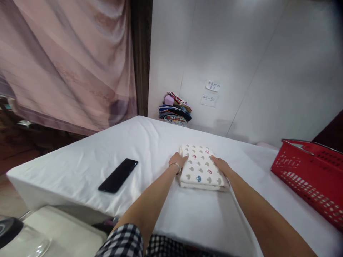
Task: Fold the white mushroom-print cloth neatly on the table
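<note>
A folded white cloth [200, 167] printed with small grey, red and blue mushroom shapes lies in the middle of the white-covered table [139, 142]. My left hand [178, 160], with a bracelet on the wrist, rests against the cloth's left edge, fingers laid flat. My right hand [221, 165] lies flat against the cloth's right edge. Neither hand has lifted it; both press on its sides.
A black phone [118, 175] lies on the table to the left. A red plastic basket [311, 175] stands at the right edge. A stack of folded colourful cloths [174, 110] sits at the far side by the wall. A pink curtain hangs at left.
</note>
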`<state>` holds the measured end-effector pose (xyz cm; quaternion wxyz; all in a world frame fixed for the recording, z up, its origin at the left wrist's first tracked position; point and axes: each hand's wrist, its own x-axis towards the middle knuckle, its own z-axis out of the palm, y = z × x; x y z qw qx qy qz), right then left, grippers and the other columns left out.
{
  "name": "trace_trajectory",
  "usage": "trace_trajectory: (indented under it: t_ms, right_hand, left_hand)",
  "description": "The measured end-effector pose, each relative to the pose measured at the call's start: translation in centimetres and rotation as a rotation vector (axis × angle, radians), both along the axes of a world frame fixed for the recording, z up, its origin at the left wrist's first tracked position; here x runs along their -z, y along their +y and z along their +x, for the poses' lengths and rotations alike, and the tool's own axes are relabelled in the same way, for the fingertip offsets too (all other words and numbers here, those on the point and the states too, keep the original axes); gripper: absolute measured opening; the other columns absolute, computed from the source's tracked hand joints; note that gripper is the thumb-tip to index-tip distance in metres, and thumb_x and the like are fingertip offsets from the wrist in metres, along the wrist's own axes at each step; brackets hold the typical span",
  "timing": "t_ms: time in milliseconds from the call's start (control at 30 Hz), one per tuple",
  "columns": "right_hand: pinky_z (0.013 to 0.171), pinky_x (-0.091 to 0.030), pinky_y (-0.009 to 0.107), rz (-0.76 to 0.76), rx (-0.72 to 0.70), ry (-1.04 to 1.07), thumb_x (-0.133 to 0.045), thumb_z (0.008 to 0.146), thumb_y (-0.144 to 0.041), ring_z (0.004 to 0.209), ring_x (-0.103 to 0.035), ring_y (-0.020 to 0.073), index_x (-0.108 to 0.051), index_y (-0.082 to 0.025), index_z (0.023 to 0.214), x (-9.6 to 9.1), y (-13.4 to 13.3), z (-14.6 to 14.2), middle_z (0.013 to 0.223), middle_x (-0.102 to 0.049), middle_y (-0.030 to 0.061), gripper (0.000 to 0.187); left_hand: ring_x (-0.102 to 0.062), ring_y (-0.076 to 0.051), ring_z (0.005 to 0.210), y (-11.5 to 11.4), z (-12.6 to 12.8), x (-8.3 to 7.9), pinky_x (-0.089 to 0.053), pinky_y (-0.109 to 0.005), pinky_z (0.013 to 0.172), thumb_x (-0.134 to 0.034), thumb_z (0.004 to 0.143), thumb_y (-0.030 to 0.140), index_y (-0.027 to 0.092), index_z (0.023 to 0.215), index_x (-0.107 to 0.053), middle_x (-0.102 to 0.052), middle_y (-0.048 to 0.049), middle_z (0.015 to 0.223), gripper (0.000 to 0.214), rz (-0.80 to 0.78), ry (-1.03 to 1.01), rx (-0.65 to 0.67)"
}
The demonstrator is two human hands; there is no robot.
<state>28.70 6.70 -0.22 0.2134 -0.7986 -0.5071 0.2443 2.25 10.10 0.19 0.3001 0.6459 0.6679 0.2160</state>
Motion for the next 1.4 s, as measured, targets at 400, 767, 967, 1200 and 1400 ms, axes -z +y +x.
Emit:
trace_trajectory:
  t_ms: [400,767,967,1200,1400]
  right_hand:
    - [0.073,-0.049,0.032,-0.093,0.067,0.288,-0.05,0.07,-0.069,0.091,-0.063,0.0253,-0.061,-0.014,0.108,-0.4,0.7,0.5,0.109,-0.064,0.0143,0.067]
    - [0.068,-0.05,0.029,0.001,0.14,0.241,-0.055,0.075,-0.055,0.09,-0.063,0.0248,-0.057,-0.011,0.115,-0.9,5.9,0.1,0.112,-0.061,0.0171,0.059]
    - [0.087,-0.044,0.031,0.099,0.108,0.151,-0.062,0.071,-0.047,0.111,-0.053,0.0266,-0.042,-0.014,0.132,0.2,6.2,0.3,0.131,-0.048,0.015,0.072]
    - [0.099,-0.035,0.033,0.114,0.084,0.038,-0.051,0.079,-0.051,0.123,-0.042,0.0264,-0.036,-0.014,0.136,0.5,7.8,0.5,0.139,-0.039,0.0134,0.07]
    - [0.105,-0.026,0.036,0.092,0.023,-0.101,-0.044,0.083,-0.052,0.127,-0.035,0.0284,-0.036,-0.014,0.135,1.4,8.2,0.0,0.138,-0.039,0.0137,0.065]
  left_hand:
    - [-0.06,-0.026,0.095,0.3,0.0,1.4,-0.044,-0.032,0.075,-0.047,0.079,0.054,0.018,0.108,-0.049,-0.065,-0.0127,0.102,0.046,0.121,0.039,0.014]
    - [-0.062,-0.024,0.088,0.1,0.3,1.7,-0.043,-0.031,0.07,-0.039,0.086,0.045,0.02,0.102,-0.048,-0.065,-0.0105,0.098,0.031,0.156,0.125,0.048]
    - [-0.062,-0.024,0.087,0.1,0.5,1.7,-0.042,-0.031,0.069,-0.035,0.088,0.043,0.02,0.099,-0.047,-0.066,-0.0101,0.095,0.027,0.147,0.165,0.068]
    - [-0.062,-0.025,0.088,0.2,0.8,1.4,-0.043,-0.033,0.07,-0.033,0.088,0.039,0.02,0.098,-0.045,-0.065,-0.0113,0.096,0.024,0.134,0.229,0.085]
    - [-0.062,-0.026,0.091,0.0,0.9,1.1,-0.043,-0.034,0.073,-0.032,0.089,0.037,0.02,0.1,-0.045,-0.065,-0.0128,0.097,0.024,0.124,0.249,0.095]
